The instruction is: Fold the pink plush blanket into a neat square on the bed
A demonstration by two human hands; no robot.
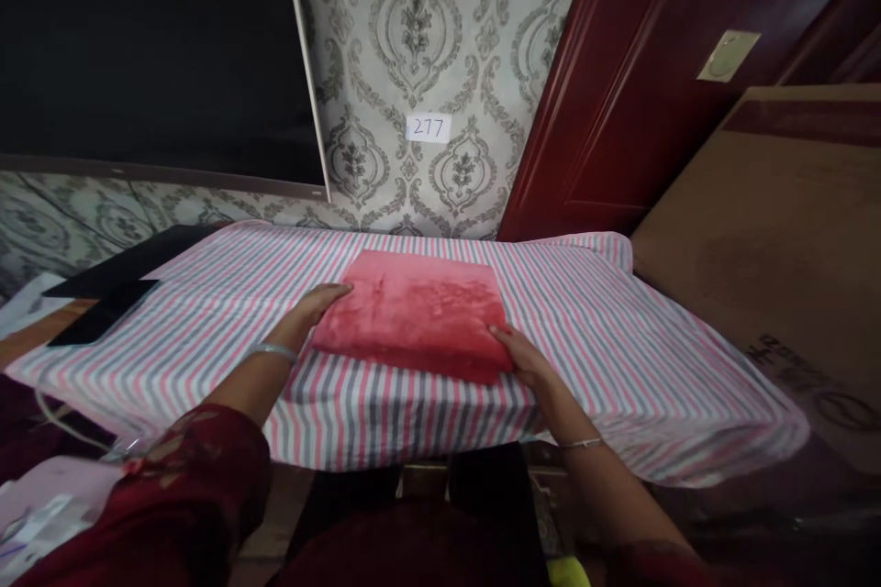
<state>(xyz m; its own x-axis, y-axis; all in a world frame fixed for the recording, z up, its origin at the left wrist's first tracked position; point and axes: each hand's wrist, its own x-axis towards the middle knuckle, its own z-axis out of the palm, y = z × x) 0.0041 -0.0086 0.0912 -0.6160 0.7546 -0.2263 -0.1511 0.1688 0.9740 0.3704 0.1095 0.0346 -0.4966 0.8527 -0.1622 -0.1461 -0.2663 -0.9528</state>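
A red, soft-looking rectangular piece with a plush surface (pixel 419 307) lies at the front middle of the table; whether it is a folded cloth or a cushion I cannot tell. My left hand (pixel 322 301) holds its left side, thumb on top and the other fingers mostly hidden. On the right side, my right hand (pixel 527 356) grips the near corner the same way, with its thumb over the top. Darker smudged patches show on the plush toward the right. Beneath it is a striped tablecloth (pixel 585 330) in pink, grey and white.
A black phone-like slab (pixel 103 314) lies at the table's left end. Behind it hangs a large dark screen (pixel 151 55). A big cardboard box (pixel 771 257) stands on the right beside a dark red door (pixel 619 64). A paper label (pixel 428 127) is on the wall.
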